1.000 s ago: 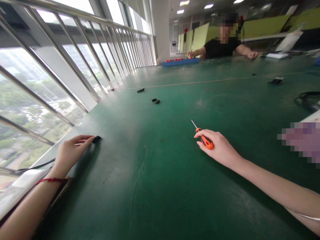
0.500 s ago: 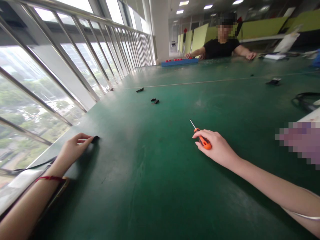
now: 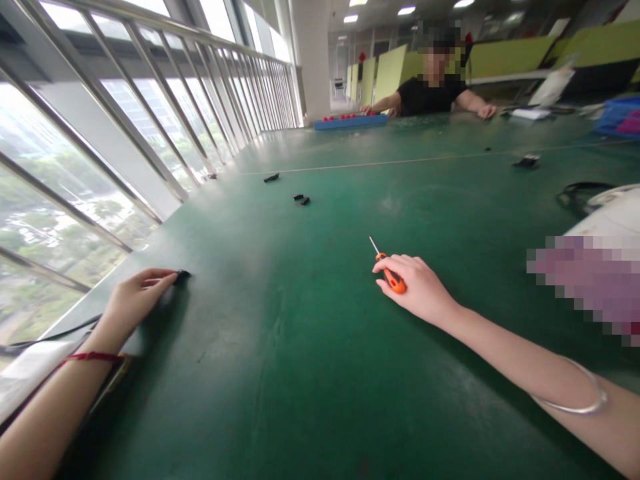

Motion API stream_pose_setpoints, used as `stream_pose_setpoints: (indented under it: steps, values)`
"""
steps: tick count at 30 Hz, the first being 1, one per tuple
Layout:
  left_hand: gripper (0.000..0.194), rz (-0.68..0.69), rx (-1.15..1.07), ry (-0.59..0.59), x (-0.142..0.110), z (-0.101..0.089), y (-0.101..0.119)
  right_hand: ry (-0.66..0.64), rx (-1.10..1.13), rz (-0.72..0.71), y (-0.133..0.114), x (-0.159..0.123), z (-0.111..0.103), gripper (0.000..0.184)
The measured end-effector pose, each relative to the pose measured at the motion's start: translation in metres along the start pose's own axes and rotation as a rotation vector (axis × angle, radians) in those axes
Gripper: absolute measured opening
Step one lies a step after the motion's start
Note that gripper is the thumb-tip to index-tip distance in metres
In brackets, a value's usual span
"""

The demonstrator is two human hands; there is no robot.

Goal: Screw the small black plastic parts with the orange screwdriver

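At the table's left side, my left hand (image 3: 140,298) pinches a small black part (image 3: 182,275) between thumb and fingertips, at or just over the tabletop. What kind of part it is cannot be made out. Right of the middle, my right hand (image 3: 416,288) lies over an orange and black screwdriver (image 3: 395,280), with fingers around the handle. The screwdriver's thin metal shaft points away from me and slightly left. Two small black pieces (image 3: 302,199) lie close together farther up the table, and another black piece (image 3: 271,177) lies beyond them to the left.
The green table (image 3: 320,373) runs along a metal railing (image 3: 165,87) at the windows. Across it sits a person in black (image 3: 433,93) by a blue tray (image 3: 350,122) with red pieces. Toward the right are a black item (image 3: 527,161), dark cables (image 3: 583,190) and a blue basket (image 3: 620,119).
The whole view has shifted a little, so everything sits farther left. Both hands keep their grips, on the black part and the screwdriver. More of the blue basket shows.
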State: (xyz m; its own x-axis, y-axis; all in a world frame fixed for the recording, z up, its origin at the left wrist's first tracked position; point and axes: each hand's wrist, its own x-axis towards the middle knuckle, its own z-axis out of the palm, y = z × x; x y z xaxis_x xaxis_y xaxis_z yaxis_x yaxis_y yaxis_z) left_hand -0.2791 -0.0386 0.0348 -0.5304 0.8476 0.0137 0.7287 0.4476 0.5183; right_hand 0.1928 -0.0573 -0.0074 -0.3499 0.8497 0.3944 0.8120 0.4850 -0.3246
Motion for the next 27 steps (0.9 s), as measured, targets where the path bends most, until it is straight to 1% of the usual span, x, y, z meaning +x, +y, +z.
stream_pose_setpoints:
  steps: [4,8,11,14,17,20,22,24,27]
  values:
    - [0.041,0.061,0.056,0.022,0.004,0.001,-0.008,-0.005,-0.003,0.006,0.000,0.000,0.000,0.011]
    - [0.045,0.150,0.151,0.042,0.004,0.001,-0.009,-0.009,-0.003,0.004,0.000,0.000,0.000,0.012]
    - [0.045,0.191,0.203,0.062,0.001,0.002,-0.005,-0.013,0.000,0.007,0.000,0.001,0.000,0.011]
    - [0.042,0.325,0.222,0.090,-0.008,0.008,0.006,-0.005,0.018,0.023,-0.001,0.001,0.001,0.010]
    - [0.037,0.454,0.194,0.081,-0.027,0.020,0.030,0.019,0.065,0.052,-0.002,0.001,-0.001,0.011]
    - [0.032,0.511,0.129,-0.002,-0.051,0.038,0.065,0.049,0.114,0.065,-0.003,0.000,-0.003,0.017]
    - [0.028,0.559,0.039,-0.036,-0.066,0.054,0.091,0.082,0.131,0.063,-0.004,-0.001,-0.004,0.025]
    - [0.023,0.637,-0.073,-0.086,-0.078,0.071,0.116,0.111,0.126,0.063,-0.005,-0.002,-0.005,0.033]
    - [0.014,0.772,-0.236,-0.170,-0.093,0.095,0.150,0.113,0.094,0.053,-0.006,-0.003,-0.006,0.035]
